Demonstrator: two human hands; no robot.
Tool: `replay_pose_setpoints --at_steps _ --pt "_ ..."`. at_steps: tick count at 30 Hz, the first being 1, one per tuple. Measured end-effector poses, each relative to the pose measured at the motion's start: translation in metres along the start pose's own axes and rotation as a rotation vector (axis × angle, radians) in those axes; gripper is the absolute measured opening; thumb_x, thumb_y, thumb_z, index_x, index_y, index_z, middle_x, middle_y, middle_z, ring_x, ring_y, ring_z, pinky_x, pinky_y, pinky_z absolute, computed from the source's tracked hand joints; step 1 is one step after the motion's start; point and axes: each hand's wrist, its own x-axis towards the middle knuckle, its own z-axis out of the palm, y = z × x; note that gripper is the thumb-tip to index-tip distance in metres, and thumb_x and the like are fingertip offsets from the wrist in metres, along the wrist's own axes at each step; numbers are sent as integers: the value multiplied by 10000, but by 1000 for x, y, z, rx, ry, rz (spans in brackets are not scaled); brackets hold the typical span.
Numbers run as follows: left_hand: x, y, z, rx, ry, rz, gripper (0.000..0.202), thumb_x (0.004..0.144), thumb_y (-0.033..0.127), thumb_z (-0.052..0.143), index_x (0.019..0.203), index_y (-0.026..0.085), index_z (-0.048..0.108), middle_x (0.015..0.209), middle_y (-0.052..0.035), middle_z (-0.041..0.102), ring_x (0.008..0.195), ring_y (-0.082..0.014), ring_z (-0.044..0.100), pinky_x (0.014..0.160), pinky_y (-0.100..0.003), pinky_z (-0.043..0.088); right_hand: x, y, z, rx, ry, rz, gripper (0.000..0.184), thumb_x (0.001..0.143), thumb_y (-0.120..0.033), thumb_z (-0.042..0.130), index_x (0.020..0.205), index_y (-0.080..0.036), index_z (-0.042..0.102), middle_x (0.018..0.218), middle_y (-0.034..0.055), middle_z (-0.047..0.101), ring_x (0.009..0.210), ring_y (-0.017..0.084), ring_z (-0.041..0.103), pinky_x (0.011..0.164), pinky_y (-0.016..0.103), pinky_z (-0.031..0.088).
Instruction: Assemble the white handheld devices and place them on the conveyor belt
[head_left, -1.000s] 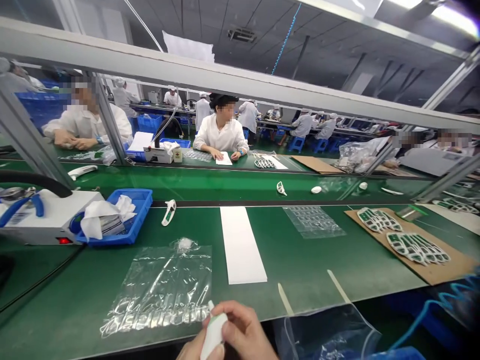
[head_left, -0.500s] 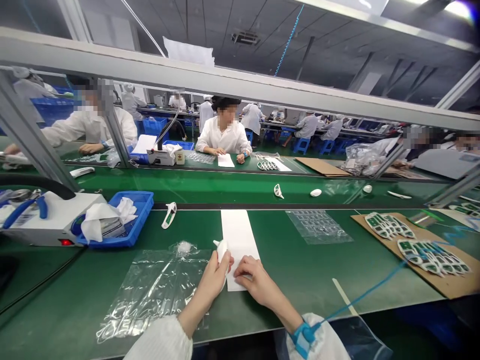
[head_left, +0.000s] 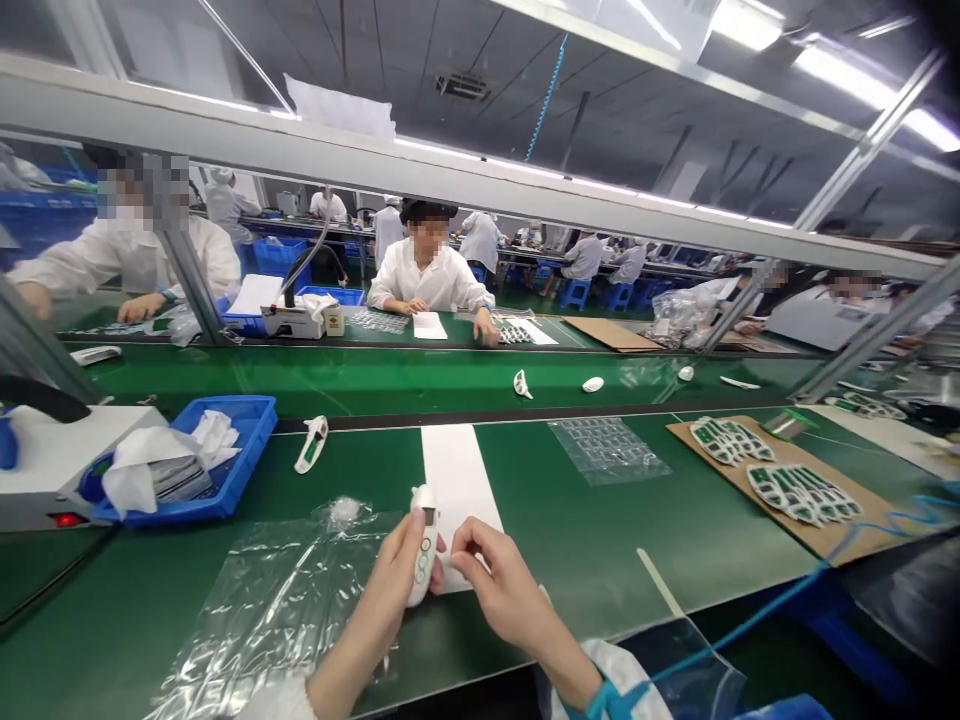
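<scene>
My left hand [head_left: 386,580] is closed around a white handheld thermometer [head_left: 424,560], held upright with its small screen and round buttons facing me. Just to the right, my right hand [head_left: 501,578] has its fingers curled into a pinch near the thermometer; whatever they hold, if anything, is too small to make out. Under and beyond both hands lies a long white paper sheet [head_left: 456,462] on the green bench. A clear plastic bag [head_left: 277,590] is spread flat to the left of my left hand.
A blue tray [head_left: 251,440] with wipes stands left, beside an open white shell [head_left: 311,444]. A clear bag of small parts [head_left: 609,450] lies right of the paper. Farther right, cardboard [head_left: 694,432] carries rows of shells with green boards. A co-worker [head_left: 429,270] sits across the belt.
The thermometer has turned so its screen and buttons face me. My right hand has lifted slightly off the paper, fingers pinched. The view has shifted; the co-worker opposite reaches toward the boards.
</scene>
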Motion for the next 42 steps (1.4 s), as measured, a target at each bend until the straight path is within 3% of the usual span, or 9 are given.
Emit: replay_pose_setpoints --at_steps 4,10,28,42 --pt "-24 -1 0 -111 6 -87 651 804 759 353 670 158 563 395 16 490 349 -91 396 384 -201 277 5 -20 12 96 -49 41 141 916 -187 479 780 -198 515 691 -27 544 665 132 523 644 247 405" --pt "-40 -6 -7 -203 59 -138 610 819 722 397 653 159 563 405 14 497 357 -88 404 383 -196 284 13 -25 26 55 -90 24 146 924 -213 474 786 -200 520 662 -39 520 597 123 527 607 252 417" --pt "-50 -4 -7 -167 106 -140 675 783 785 340 653 160 560 406 25 454 366 -80 377 411 -202 234 12 -16 40 147 -72 105 193 936 -319 500 789 -194 503 650 -43 503 547 108 514 525 226 407" --pt "-46 -10 -11 -169 82 -128 695 792 784 322 657 149 571 390 23 454 347 -79 378 386 -193 255 12 -7 42 230 -98 111 175 924 -301 520 786 -197 492 611 -55 490 513 102 494 513 224 396"
